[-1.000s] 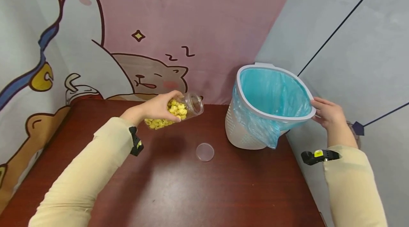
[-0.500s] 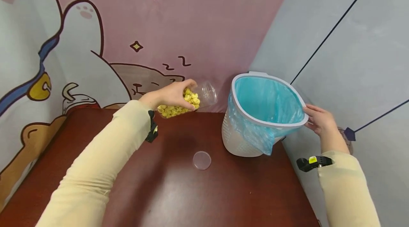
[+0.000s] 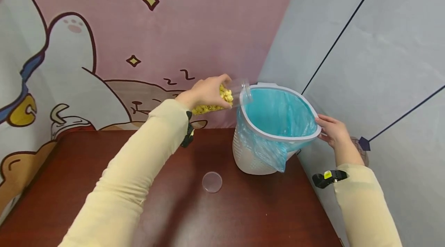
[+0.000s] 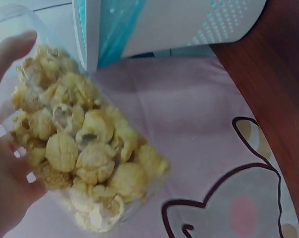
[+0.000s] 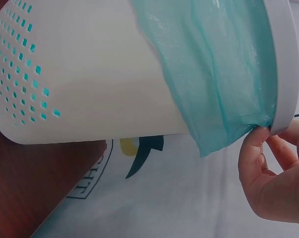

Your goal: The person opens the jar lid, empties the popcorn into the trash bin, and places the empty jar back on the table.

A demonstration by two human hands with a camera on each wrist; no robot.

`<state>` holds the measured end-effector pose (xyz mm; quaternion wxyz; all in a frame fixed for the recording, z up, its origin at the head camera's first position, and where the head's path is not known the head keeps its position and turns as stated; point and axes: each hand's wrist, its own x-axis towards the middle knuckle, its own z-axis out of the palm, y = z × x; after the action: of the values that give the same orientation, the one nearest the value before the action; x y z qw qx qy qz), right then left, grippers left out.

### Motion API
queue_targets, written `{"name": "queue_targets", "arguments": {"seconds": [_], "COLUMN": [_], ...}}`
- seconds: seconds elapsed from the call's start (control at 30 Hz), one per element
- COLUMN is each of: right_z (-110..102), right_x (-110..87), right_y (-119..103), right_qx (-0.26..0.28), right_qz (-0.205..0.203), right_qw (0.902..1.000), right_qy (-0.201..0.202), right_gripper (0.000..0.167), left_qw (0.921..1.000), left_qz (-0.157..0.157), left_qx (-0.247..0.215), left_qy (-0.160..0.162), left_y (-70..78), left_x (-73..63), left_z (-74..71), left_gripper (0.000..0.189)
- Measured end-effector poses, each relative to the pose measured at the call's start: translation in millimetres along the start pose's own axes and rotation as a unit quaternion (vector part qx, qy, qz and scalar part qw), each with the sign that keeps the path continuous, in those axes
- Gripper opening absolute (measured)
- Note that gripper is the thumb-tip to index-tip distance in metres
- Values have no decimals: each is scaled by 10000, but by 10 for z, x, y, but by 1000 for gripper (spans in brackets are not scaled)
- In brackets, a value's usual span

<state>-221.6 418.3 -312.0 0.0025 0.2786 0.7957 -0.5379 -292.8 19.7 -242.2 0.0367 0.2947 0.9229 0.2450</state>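
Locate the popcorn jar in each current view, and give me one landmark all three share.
Head: the popcorn jar is near the centre, tilted in the left hand.
Left wrist: the popcorn jar fills much of the left half, mouth end at top left.
Right wrist: not in it.
Shared landmark: the white bin, right of centre, along the top, and upper left to centre, respectively.

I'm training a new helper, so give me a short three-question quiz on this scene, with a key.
1. Which hand holds the jar of popcorn?
2. True or false: the right hand grips the rim of the bin.
3. Where is the clear disc? A: on the table. B: inside the bin. C: inside the jar.

Key
1. The left hand.
2. True.
3. A.
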Motion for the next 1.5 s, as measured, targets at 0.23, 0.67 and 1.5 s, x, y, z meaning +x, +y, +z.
{"name": "queue_targets", "arguments": {"seconds": [0.23,0.67,1.5], "right_z": [10,61,68], "right_x": [-43,-24,-27], "right_y": [-72,-111,-111], "right_qx": [47,157,101], "right_qz": [-91,-204,-157], "right_qw": [9999,9995,9998], "right_qy": [-18,-162,-110], "right_gripper": [63,62,63], "left_qw": [9888,9614,8299], "left_qz": [285,288,1385], "left_qx": [1425,2728,5311], "left_qy": [343,229,1002], "left_y": [294,644,638], "left_x": [216,434,479], "left_z": [35,235,468], "left_gripper": [80,82,39]}}
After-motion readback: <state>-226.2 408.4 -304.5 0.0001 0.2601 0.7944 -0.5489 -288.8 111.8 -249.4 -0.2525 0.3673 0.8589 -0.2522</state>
